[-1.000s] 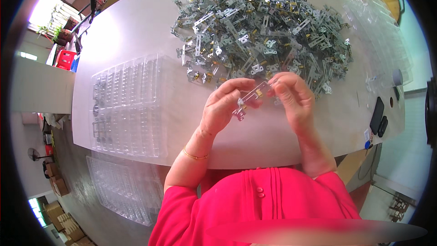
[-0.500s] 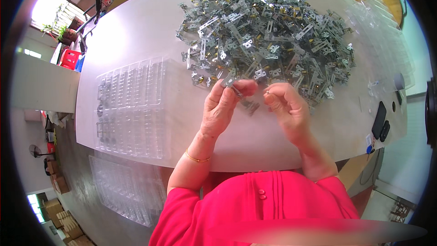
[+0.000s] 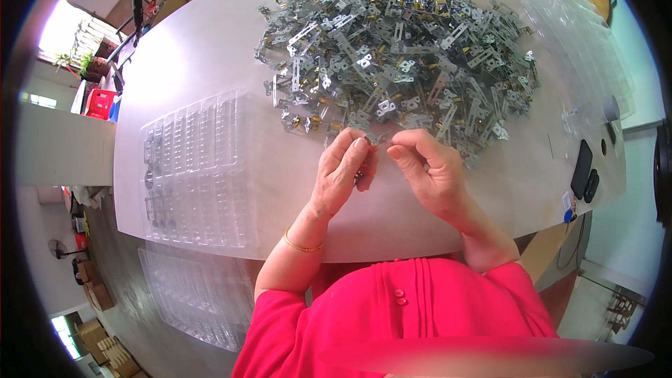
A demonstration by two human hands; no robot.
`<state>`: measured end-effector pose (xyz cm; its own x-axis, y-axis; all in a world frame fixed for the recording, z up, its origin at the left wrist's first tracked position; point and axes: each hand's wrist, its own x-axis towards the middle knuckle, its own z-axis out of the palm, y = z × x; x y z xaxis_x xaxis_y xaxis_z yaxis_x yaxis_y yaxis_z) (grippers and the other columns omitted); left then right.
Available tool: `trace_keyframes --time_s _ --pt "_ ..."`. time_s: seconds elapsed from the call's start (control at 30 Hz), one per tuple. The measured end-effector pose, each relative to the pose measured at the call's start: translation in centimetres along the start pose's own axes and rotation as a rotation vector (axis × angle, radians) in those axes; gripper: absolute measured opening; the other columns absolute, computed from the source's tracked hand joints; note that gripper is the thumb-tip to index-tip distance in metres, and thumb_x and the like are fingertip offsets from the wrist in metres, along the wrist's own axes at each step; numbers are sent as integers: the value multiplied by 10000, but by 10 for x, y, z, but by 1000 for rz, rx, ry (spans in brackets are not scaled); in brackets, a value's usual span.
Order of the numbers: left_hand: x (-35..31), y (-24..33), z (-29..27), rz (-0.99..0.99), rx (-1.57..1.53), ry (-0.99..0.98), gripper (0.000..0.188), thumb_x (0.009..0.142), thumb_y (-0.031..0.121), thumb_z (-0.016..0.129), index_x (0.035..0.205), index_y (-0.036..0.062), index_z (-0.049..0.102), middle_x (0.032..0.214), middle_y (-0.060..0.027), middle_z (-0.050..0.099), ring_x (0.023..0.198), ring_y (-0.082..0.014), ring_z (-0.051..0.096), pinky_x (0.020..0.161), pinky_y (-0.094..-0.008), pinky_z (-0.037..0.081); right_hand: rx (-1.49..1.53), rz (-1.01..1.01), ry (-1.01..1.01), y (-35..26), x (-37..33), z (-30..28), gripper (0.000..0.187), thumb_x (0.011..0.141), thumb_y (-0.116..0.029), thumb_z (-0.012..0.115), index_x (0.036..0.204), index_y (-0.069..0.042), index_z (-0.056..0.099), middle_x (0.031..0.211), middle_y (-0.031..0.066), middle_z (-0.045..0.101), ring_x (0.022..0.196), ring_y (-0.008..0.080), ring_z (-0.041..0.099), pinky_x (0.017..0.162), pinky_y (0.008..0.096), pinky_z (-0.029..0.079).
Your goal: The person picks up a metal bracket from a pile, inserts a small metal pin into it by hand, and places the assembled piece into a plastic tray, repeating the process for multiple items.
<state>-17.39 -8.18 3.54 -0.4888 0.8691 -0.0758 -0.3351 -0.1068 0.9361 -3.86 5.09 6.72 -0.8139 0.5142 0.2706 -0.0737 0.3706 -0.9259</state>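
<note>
My left hand (image 3: 340, 173) is closed on a small metal bracket (image 3: 372, 139), mostly hidden by the fingers. Beside it my right hand (image 3: 435, 173) pinches with thumb and forefinger at the bracket's right end. Whether a separate small piece sits in that pinch is too small to tell. Just beyond both hands lies a large heap of metal brackets (image 3: 392, 63), grey and silvery, with brass-coloured bits among them.
On the left of the white table (image 3: 294, 203) lies a clear plastic tray (image 3: 203, 171) with a few parts along its left side. More clear trays (image 3: 199, 301) sit lower, beyond the table edge. At right are clear plastic sheets (image 3: 584, 63) and a black phone-like object (image 3: 581, 168).
My hands have come together; the right fingertips moved left to the left hand's fingers. The bracket in my left hand has turned and is now mostly covered. The view has shifted slightly.
</note>
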Motion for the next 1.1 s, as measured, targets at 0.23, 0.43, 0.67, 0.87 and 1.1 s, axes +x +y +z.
trace_keyframes --time_s 0.23,0.43,0.67,0.87,1.1 --pt "-1 0 1 69 110 39 247 1090 246 476 989 34 554 718 -9 560 534 -58 448 478 -232 364 -96 -52 4 3 -1 2 125 980 -131 683 1056 -45 633 725 42 598 575 81 490 526 255 425" --pt "1 -11 -4 410 597 95 174 1067 180 534 1006 21 566 699 -2 556 579 -47 446 510 -215 374 -64 -34 76 4 -2 6 177 964 -123 698 1109 -60 619 689 35 588 525 100 490 510 258 424" --pt "1 -10 0 437 676 86 74 993 93 620 1002 26 591 686 -99 556 552 -195 517 541 -317 438 -169 -161 61 1 3 4 147 933 -70 710 1068 -53 654 742 47 593 556 147 545 523 264 439" --pt "0 -13 4 487 731 -15 91 998 105 611 1012 20 583 713 -116 578 557 -226 551 532 -339 445 -184 -301 143 -1 7 -1 59 935 -48 697 990 -56 676 850 33 598 654 116 537 584 234 424" --pt "-1 3 1 -2 -28 41 276 1085 300 475 970 54 528 652 -45 524 469 -89 399 428 -219 279 82 37 108 2 1 -2 56 990 -77 653 1032 -44 636 722 -33 542 618 30 443 534 217 371"
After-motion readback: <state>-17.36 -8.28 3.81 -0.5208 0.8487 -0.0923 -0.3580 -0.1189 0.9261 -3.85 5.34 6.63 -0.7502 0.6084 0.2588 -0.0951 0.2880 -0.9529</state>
